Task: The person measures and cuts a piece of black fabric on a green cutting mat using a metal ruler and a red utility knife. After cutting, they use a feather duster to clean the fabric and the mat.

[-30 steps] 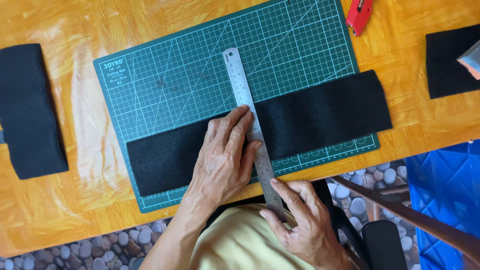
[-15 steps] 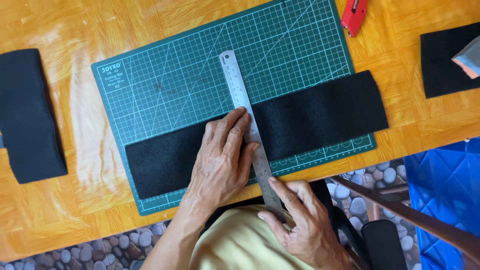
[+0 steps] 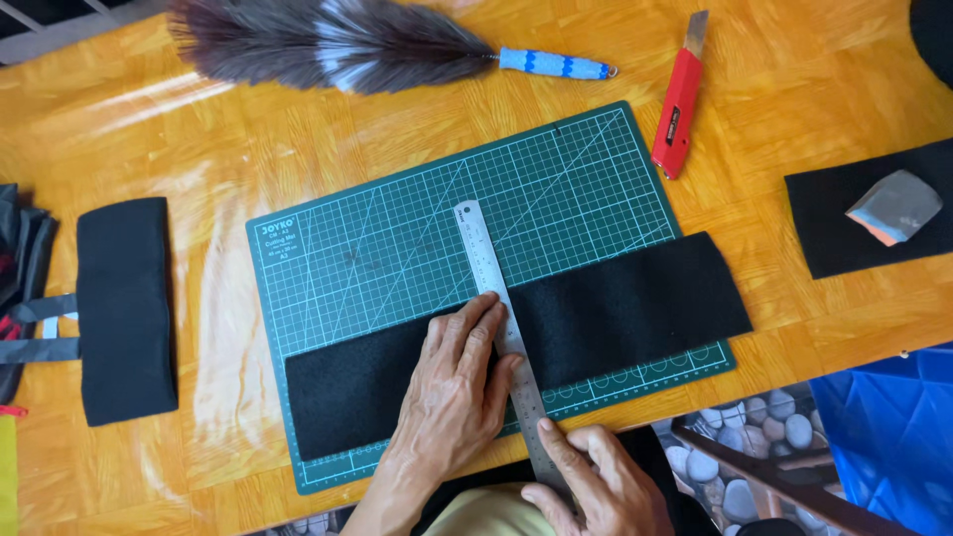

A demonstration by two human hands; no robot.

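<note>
A long black felt strip [image 3: 635,308] lies across the lower part of a green cutting mat [image 3: 417,218]. A steel ruler [image 3: 486,268] rests across the strip, running from the mat's middle down past its near edge. My left hand [image 3: 452,392] lies flat on the strip, fingers spread, pressing against the ruler's left side. My right hand [image 3: 596,481] grips the ruler's near end at the table edge.
A red utility knife [image 3: 678,104] lies beyond the mat at the right. A feather duster [image 3: 328,42] with a blue handle lies at the far edge. A black felt piece [image 3: 124,308] sits left; another [image 3: 834,223] with a grey block [image 3: 893,205] sits right.
The camera has tilted up, so the duster and the whole knife now show. Both hands, the ruler and the strip stay as they were.
</note>
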